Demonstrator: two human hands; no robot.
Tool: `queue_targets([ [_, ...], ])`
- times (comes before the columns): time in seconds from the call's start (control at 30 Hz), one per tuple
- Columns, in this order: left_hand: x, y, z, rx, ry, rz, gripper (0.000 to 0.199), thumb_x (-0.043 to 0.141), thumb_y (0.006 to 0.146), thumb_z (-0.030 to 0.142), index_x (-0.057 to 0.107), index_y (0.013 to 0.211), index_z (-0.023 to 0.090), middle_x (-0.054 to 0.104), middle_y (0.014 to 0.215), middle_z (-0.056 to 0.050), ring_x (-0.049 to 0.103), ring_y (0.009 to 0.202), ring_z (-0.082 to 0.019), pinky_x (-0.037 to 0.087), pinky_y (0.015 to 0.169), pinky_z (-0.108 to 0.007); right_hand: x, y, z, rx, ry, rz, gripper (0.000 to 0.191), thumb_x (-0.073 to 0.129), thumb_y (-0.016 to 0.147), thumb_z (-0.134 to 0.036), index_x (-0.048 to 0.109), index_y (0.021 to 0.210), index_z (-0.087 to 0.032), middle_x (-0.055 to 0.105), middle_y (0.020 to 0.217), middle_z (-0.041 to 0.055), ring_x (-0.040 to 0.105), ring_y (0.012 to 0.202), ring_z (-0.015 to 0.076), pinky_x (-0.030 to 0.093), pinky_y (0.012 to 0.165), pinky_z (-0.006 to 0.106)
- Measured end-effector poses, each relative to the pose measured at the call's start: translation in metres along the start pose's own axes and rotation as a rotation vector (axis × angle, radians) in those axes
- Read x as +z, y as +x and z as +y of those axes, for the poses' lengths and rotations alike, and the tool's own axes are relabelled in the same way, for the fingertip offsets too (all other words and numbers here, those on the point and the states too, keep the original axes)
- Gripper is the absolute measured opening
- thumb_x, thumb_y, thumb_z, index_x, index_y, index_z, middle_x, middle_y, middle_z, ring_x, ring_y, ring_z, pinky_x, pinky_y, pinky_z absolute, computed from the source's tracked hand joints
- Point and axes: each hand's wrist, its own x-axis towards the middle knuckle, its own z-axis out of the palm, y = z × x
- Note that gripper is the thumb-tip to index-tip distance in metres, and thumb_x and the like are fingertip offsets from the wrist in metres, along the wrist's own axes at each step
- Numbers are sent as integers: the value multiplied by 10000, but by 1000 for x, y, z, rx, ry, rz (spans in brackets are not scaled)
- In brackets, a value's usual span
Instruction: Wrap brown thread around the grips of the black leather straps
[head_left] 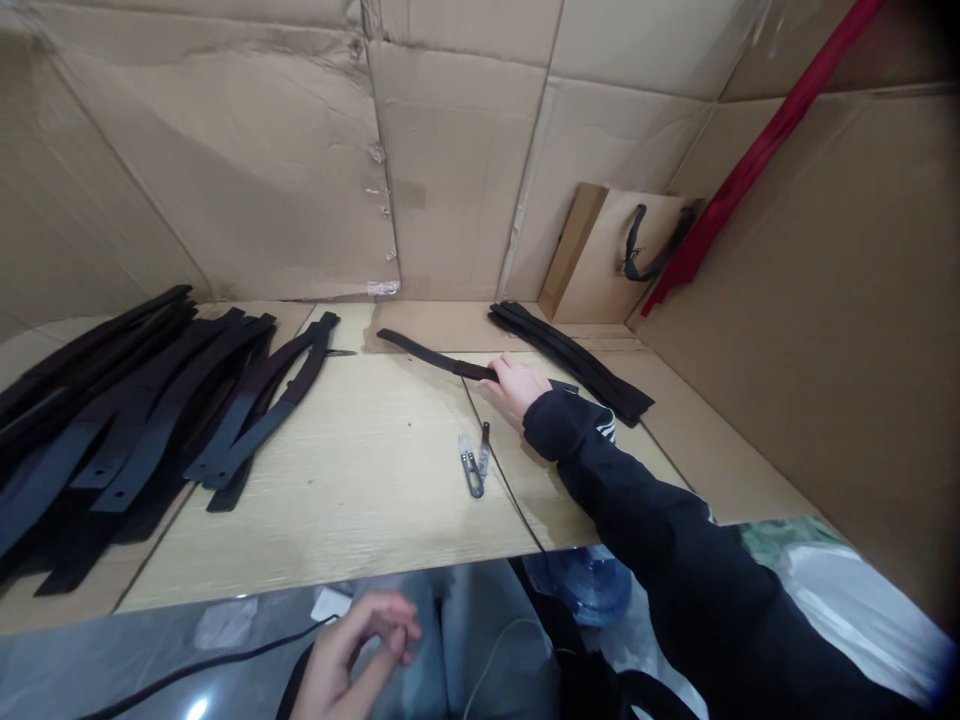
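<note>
My right hand [517, 386] is closed around a curved black strip [427, 354] over the table, its free end pointing to the upper left. Below it on the table lie small thread snips [471, 468] and a small dark-handled tool [485, 448]. My left hand [367, 645] hangs over my lap in front of the table edge, fingers curled and thumb near the fingertips; whether anything small is between them cannot be made out. A stack of black strips [570, 360] lies just beyond my right hand.
Many black strips [150, 420] are heaped on the table's left side. Cardboard walls [465, 180] enclose the back and right. A paper bag [600, 250] leans at the back right beside a red strap [765, 150]. Below the edge is a blue water bottle [585, 585].
</note>
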Motion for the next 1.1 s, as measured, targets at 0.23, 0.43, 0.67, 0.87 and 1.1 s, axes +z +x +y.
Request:
queue_targets([
  [0.23, 30, 48, 50, -45, -494, 274, 339, 615, 781, 318, 519, 1083, 199, 614, 1175, -69, 592, 1094, -172, 443, 983, -269, -55, -53, -9, -58, -3, 215, 360, 456, 923, -436, 547, 1149, -171, 598, 1094, 96, 585, 964, 220, 387, 776, 322],
  [0.43, 61, 64, 83, 53, -655, 209, 409, 581, 810, 339, 455, 1180, 221, 514, 1308, -69, 504, 1216, -186, 339, 1080, -333, -96, -124, -32, -348, -89, 683, 257, 556, 895, -345, 595, 1013, -121, 705, 884, 47, 592, 743, 168, 348, 682, 316],
  [0.67, 61, 43, 100, 61, -541, -123, 279, 528, 838, 458, 558, 901, 188, 457, 613, 38, 420, 546, -51, 374, 558, -172, -110, -172, -43, -363, -103, 658, 237, 541, 906, -275, 572, 1075, -111, 712, 900, 48, 558, 719, 174, 321, 640, 334],
  [0.87, 56, 25, 99, 243, -68, 209, 355, 479, 868, 428, 571, 651, 163, 544, 622, -1, 499, 591, -80, 395, 559, -171, -108, -188, -48, -334, -59, 668, 287, 545, 898, -353, 590, 1076, -132, 685, 767, 48, 521, 663, 171, 298, 622, 331],
  [1.1, 61, 17, 103, 524, 269, 472, 358, 486, 861, 242, 578, 529, 146, 384, 409, 42, 408, 394, -52, 325, 424, -165, -104, -198, -57, -271, 68, 656, 402, 474, 905, -481, 622, 1032, -129, 622, 677, 38, 503, 632, 170, 300, 630, 318],
])
